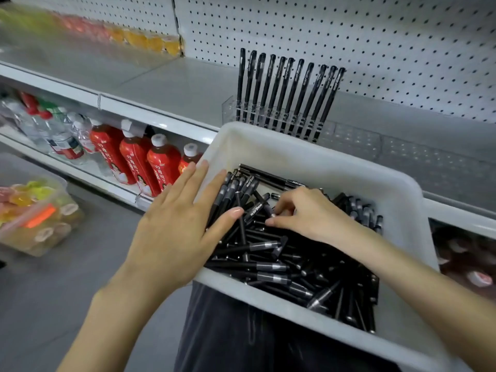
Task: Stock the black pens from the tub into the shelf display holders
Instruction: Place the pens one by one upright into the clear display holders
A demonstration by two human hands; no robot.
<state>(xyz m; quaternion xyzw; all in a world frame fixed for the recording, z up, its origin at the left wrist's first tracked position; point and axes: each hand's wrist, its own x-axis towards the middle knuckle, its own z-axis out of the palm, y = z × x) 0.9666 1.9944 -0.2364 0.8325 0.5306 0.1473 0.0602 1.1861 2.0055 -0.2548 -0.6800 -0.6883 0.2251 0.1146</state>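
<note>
- Steady the tub (pixel 322 157) with the left hand (pixel 182 224), laid flat across the rim at the tub's 9 o'clock, fingers straight, gripping nothing, fingertips reaching the nearest pens
- Pick with the right hand (pixel 303 210), fingers curled down into the middle of the pile and closing on black pens (pixel 268 267); cannot tell how many under the fingers
- Probably best to take only a few, all turned cap the same way, rather than rake up a crossed bunch: a pile lying at every angle, likely to snag and spill
- Lift clear of the far wall toward the clear holder (pixel 233 111) on the shelf (pixel 174 84) at 12 o'clock, just beyond the tub
- Set each pen tip down and cap up, matching the lean of the standing pens (pixel 240 84); seemingly room at the holder's 9 o'clock end, though slots hard to make out
- Counted: two hands, one tub, one holder, eleven pens upright in it
- Loose pens in the tub too many and too overlapped to count
- Toward 9 o'clock on the lower shelf: four red bottles (pixel 134 159), with clear bottles (pixel 64 138) beside them too blurred to count
</note>
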